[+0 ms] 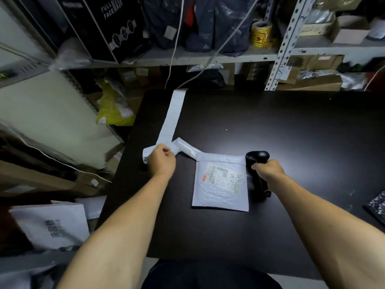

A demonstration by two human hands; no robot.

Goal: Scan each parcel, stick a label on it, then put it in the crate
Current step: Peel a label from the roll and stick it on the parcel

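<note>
- The parcel (220, 184), a white padded mailer, is seen lying flat on the black table (291, 126), between the two hands and nearer the right one.
- It is judged to be light and soft, with a cushioned skin that gives under pressure; the smooth plastic face may be slippery, so it is best taken by an edge or corner, pinched through its thickness rather than pressed from above.
- A faint round outline is visible in its lower half, so something flat and disc-like may be inside; bending is better avoided.
- A printed shipping label (224, 177) with barcodes, an orange mark and handwritten figures is carried on its upper face, and the flap is folded over along the far edge.
- The barcode scanner (258, 163) is found just beside the parcel's right edge, its head close to the far right corner.
- The right hand (269, 170) is wrapped round the scanner's handle, fingers curled and clamped on it.
- The label strip (174, 119), a long white backing tape of blank stickers, is laid from the table's far edge towards the parcel's far left corner.
- The left hand (162, 161) is closed on the strip's near end, which is pinched between thumb and fingers.
- No crate can be made out with certainty.
- Cluttered shelves (208, 57) are seen behind, and more white mailers (52, 224) lower left.
</note>
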